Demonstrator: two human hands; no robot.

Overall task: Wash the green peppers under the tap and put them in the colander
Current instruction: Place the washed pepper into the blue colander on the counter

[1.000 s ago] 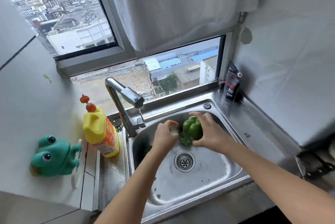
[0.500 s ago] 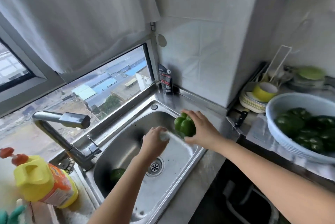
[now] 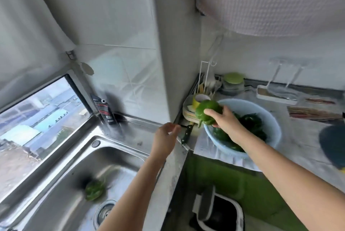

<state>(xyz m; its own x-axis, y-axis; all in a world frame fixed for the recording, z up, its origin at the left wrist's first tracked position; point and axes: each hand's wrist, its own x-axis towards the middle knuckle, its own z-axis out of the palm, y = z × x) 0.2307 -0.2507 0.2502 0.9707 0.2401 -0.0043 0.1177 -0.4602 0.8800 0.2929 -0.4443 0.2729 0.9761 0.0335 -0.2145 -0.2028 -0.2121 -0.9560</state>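
Lying near held pepper (image 3: 207,112), colander (image 3: 258,108): knife (image 3: 187,133)

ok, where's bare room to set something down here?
Free: steel ledge between black pouch and knife; sink floor beside the loose pepper; counter between colander and dark round object. Crowded: corner behind the colander, with stacked plates, yellow cup, lidded containers.

Home kitchen
Steel sink (image 3: 78,165) by a window (image 3: 37,118), stacked plates (image 3: 188,114) (corner), knife (image 3: 186,133) on the counter.
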